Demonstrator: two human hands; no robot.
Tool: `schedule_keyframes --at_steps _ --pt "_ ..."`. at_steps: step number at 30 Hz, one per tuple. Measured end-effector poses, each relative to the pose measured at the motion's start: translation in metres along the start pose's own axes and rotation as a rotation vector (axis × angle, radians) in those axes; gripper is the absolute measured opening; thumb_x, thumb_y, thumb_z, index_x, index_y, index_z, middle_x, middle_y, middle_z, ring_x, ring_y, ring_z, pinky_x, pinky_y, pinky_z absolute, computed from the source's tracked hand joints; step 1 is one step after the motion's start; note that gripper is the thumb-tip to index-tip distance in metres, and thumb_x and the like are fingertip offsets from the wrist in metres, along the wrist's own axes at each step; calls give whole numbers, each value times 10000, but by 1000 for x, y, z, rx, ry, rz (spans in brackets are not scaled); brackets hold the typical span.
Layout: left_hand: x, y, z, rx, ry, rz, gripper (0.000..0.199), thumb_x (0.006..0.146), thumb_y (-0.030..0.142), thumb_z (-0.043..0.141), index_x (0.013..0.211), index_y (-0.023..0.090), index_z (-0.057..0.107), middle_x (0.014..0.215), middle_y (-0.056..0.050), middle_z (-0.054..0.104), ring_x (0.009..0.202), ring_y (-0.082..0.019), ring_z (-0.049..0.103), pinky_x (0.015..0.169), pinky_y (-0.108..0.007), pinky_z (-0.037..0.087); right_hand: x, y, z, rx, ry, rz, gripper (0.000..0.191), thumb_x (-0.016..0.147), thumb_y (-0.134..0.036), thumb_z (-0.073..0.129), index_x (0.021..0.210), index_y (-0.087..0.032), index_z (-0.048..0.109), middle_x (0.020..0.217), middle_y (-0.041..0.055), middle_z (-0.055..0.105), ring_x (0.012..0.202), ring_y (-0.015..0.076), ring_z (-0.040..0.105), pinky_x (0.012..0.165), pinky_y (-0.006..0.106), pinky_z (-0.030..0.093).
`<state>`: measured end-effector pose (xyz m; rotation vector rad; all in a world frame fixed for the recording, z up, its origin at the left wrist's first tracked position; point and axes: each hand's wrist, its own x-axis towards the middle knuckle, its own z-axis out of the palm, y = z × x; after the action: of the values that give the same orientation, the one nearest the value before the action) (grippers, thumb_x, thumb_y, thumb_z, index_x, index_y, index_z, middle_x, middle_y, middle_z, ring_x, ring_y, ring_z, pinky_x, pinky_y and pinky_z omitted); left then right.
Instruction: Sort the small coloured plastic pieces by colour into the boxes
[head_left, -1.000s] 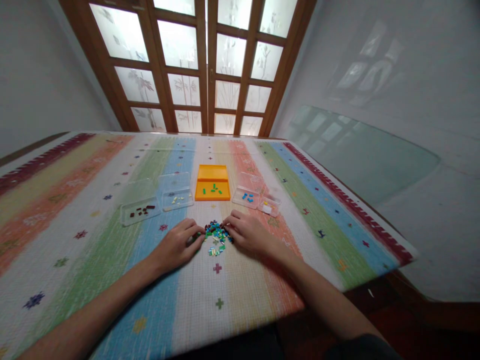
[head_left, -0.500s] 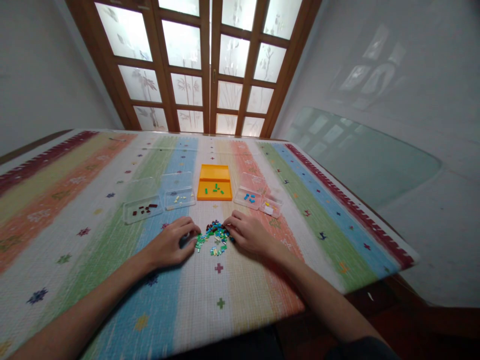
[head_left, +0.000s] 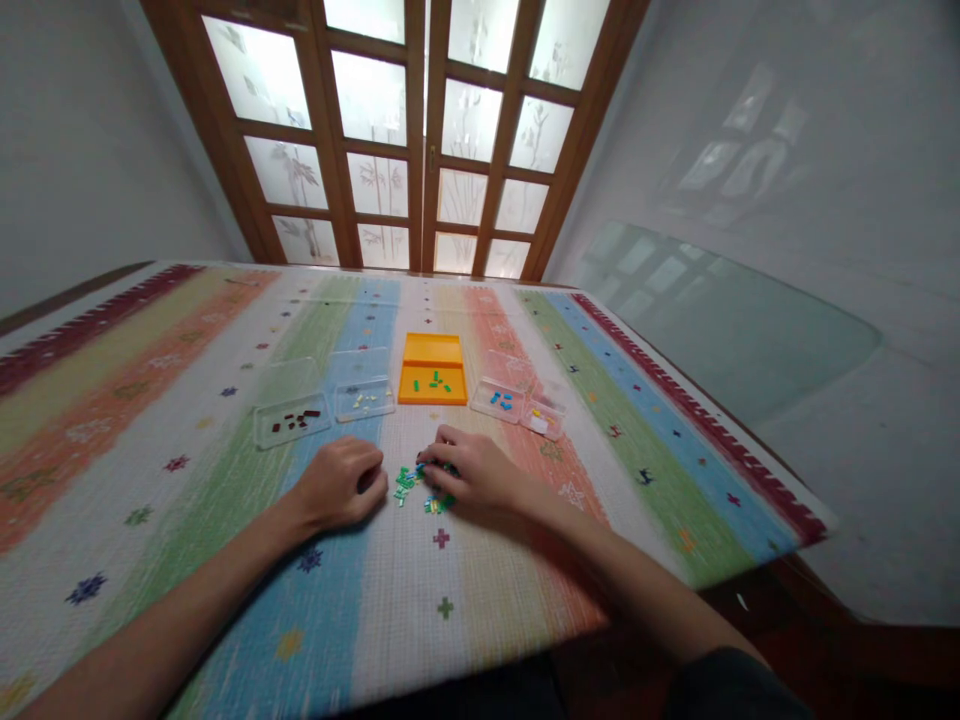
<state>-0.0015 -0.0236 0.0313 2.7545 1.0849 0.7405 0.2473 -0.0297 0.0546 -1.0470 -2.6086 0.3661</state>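
Note:
A small pile of mostly green and blue pieces (head_left: 406, 482) lies on the striped cloth between my hands. My right hand (head_left: 463, 468) is over the pile, its fingers bent together around something too small to make out, and it covers much of the pile. Left of the pile, my left hand (head_left: 349, 482) rests on the cloth with its fingers curled in and nothing visible in them. Beyond the hands stands an open orange box (head_left: 433, 400) with several green pieces in it.
Clear boxes flank the orange one: one with dark red pieces (head_left: 259, 432), one with pale pieces (head_left: 364, 413), one with blue pieces (head_left: 497, 410) and a small one with yellow pieces (head_left: 556, 424). The patterned tablecloth (head_left: 442, 640) covers the table; wooden glass doors (head_left: 427, 150) stand behind.
My right hand has moved left over the pile and now hides more of it. My left hand has drawn back slightly left, away from the pieces, and its fingers have curled in.

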Motion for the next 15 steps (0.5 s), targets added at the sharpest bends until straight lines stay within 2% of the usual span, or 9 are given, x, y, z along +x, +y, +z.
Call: schedule_keyframes --at_steps 4,10,15 --pt "-4 -6 1 74 -36 0 332 865 283 454 545 194 452 497 -5 486 472 -134 394 530 -295 256 20 -8 6 -107 -100 -21 232 981 -294 566 1116 -188 722 1000 66 632 714 134 529 616 261 341" --pt "-3 -3 0 92 -43 -5 342 870 294 448 547 190 484 503 -18 520 472 -141 419 519 -295 258 35 -14 7 -176 -174 13 200 978 -275 565 1025 -169 728 1011 81 640 714 140 539 577 271 315" --pt "-2 0 0 104 -23 21 357 884 288 435 547 188 494 498 -20 523 462 -139 428 511 -294 269 39 -18 3 -210 -200 23 232 1007 -265 501 1056 -138 689 1045 108 650 729 163 579 580 290 357"
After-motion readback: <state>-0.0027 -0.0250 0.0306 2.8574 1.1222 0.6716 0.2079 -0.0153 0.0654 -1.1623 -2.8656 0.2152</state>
